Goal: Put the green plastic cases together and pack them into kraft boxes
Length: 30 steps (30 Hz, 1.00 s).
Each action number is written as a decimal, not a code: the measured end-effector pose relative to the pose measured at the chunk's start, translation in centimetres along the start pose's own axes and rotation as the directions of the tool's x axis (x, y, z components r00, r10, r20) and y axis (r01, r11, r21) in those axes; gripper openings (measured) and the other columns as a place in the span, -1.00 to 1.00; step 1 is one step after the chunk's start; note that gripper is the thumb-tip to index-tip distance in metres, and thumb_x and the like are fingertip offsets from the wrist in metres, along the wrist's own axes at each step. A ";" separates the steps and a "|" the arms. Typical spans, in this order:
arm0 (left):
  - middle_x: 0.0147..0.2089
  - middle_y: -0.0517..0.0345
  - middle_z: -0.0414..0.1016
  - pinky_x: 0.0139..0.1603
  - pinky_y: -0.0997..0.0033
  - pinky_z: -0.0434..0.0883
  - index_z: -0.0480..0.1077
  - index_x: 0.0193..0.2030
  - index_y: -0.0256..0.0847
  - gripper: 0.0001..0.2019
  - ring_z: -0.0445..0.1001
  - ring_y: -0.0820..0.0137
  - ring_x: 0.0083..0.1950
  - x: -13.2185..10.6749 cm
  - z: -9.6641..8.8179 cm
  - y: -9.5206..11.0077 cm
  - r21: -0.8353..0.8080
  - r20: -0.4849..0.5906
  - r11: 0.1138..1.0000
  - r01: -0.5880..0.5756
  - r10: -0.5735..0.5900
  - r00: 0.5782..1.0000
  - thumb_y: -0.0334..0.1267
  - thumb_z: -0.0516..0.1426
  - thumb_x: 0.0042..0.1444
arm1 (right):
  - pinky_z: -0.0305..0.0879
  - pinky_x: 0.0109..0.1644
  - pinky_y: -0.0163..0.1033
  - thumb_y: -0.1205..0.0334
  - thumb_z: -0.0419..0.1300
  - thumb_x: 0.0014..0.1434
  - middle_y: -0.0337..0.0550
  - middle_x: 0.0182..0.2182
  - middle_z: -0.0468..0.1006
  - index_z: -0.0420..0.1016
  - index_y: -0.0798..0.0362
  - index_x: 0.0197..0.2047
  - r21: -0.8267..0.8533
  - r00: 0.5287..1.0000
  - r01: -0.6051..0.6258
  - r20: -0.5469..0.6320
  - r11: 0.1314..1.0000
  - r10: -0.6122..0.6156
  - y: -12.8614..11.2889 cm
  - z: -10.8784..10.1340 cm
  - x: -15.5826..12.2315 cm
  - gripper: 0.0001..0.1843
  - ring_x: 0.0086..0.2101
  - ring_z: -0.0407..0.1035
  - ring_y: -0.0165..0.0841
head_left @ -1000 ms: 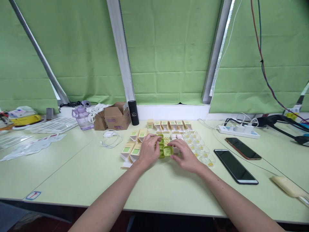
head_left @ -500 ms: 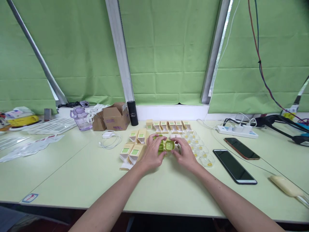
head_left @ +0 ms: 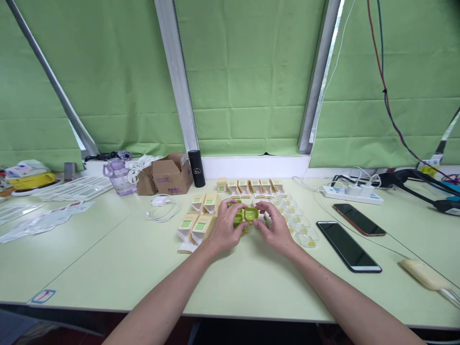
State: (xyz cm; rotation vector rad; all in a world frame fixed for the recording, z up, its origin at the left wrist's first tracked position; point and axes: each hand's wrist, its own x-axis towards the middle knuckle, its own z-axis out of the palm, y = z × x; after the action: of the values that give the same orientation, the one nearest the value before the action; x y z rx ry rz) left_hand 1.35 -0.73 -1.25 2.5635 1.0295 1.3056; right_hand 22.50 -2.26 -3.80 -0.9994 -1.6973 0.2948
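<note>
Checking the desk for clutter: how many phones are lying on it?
2. One black phone lies right of the right hand; a second phone lies behind it, nearer the power strip. None looks hidden.

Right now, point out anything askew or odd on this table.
Nothing looks spilled or broken. Four boxes beside the left hand lie angled with flaps open, looser than the straight back row. The left hand and right hand hold a green case.

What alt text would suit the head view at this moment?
The left hand and right hand together hold a green case over a pale green table. Small cardboard boxes lie to its left, clear cups and two phones to its right.
</note>
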 end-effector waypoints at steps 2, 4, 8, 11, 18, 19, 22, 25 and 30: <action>0.20 -0.08 0.35 0.37 -0.06 0.50 0.40 0.24 -0.06 -0.58 0.34 0.06 0.40 0.0 0.0 -0.1 -0.004 -0.007 1.000 -0.001 0.001 1.000 -0.42 0.26 0.28 | 0.45 0.19 0.12 0.17 0.25 0.33 0.02 0.13 0.57 0.37 -0.08 0.23 0.012 1.000 -0.009 0.000 1.000 0.009 0.0 0.0 0.0 -0.58 0.04 0.50 -0.08; 0.21 -0.07 0.34 0.37 -0.05 0.51 0.40 0.25 -0.06 -0.57 0.35 0.07 0.39 0.0 0.1 -0.3 -0.005 -0.011 1.000 0.006 -0.006 1.000 -0.43 0.25 0.29 | 0.45 0.18 0.11 0.15 0.24 0.35 0.01 0.12 0.58 0.37 -0.09 0.23 0.018 1.000 -0.020 0.007 1.000 0.020 -0.1 0.0 0.0 -0.59 0.04 0.51 -0.10; 0.20 -0.07 0.34 0.36 -0.01 0.53 0.43 0.26 -0.07 -0.59 0.41 0.10 0.37 -0.1 0.2 -0.7 -0.015 -0.031 1.000 0.026 -0.027 0.999 -0.44 0.20 0.32 | 0.46 0.14 0.04 0.12 0.20 0.40 -0.03 0.04 0.61 0.37 -0.09 0.23 0.008 0.999 -0.031 0.028 0.999 0.031 -0.4 0.0 0.1 -0.63 0.01 0.52 -0.13; 0.19 -0.06 0.36 0.34 0.00 0.55 0.46 0.25 -0.08 -0.63 0.48 0.12 0.32 0.0 0.2 -0.7 -0.042 -0.036 0.998 0.054 -0.055 0.998 -0.40 0.20 0.35 | 0.47 0.09 0.01 0.08 0.17 0.43 -0.04 -0.01 0.62 0.37 -0.08 0.24 0.019 0.998 -0.044 0.041 0.999 0.043 -0.6 -0.2 0.1 -0.64 -0.01 0.53 -0.13; 0.19 -0.02 0.40 0.22 0.09 0.61 0.54 0.22 -0.08 -0.71 0.65 0.23 0.07 0.3 0.2 -0.3 -0.201 -0.002 0.958 0.202 -0.207 0.978 -0.18 0.21 0.42 | 0.41 0.17 0.08 -0.01 0.19 0.42 -0.06 -0.03 0.62 0.36 -0.10 0.26 0.048 0.999 -0.026 0.034 0.998 0.024 -0.5 -0.6 0.1 -0.59 0.01 0.51 -0.08; 0.19 -0.03 0.40 0.20 0.10 0.62 0.55 0.21 -0.09 -0.71 0.66 0.23 0.06 0.3 0.3 -0.4 -0.220 -0.005 0.951 0.219 -0.226 0.974 -0.15 0.22 0.41 | 0.40 0.19 0.10 0.01 0.22 0.40 -0.06 -0.01 0.62 0.36 -0.11 0.27 0.040 1.000 -0.015 0.027 0.999 0.014 -0.5 -0.6 0.1 -0.57 0.03 0.50 -0.07; 0.19 -0.04 0.42 0.12 0.14 0.64 0.58 0.18 -0.11 -0.70 0.66 0.22 0.04 0.3 0.5 -0.6 -0.265 -0.013 0.928 0.263 -0.277 0.961 -0.10 0.24 0.39 | 0.39 0.21 0.14 0.09 0.29 0.31 -0.02 0.08 0.59 0.36 -0.10 0.27 0.011 1.000 0.014 0.002 1.000 -0.014 -0.3 -0.4 0.0 -0.51 0.07 0.47 -0.04; 0.16 -0.04 0.44 0.08 0.14 0.64 0.62 0.14 -0.13 -0.70 0.66 0.21 0.02 0.3 0.6 -0.6 -0.274 -0.006 0.915 0.297 -0.310 0.951 -0.08 0.27 0.36 | 0.39 0.21 0.15 0.16 0.31 0.26 0.00 0.11 0.57 0.37 -0.10 0.26 -0.013 0.999 0.031 -0.008 0.999 -0.031 -0.3 -0.3 0.0 -0.49 0.08 0.45 -0.03; 0.08 -0.03 0.46 0.11 0.11 0.61 0.64 0.04 -0.19 -0.71 0.63 0.20 0.02 0.6 0.5 -0.3 -0.272 0.002 0.905 0.327 -0.339 0.941 -0.07 0.28 0.34 | 0.39 0.20 0.15 0.23 0.30 0.24 0.00 0.12 0.57 0.39 -0.10 0.23 -0.029 0.999 0.042 -0.011 0.999 -0.042 -0.3 -0.3 0.1 -0.50 0.08 0.44 -0.02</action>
State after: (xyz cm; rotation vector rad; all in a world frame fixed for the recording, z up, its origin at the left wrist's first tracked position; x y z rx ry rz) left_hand 1.81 -0.01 -1.29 2.0595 1.1458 1.3101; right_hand 22.60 -2.48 -3.43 -0.9833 -1.7143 0.2374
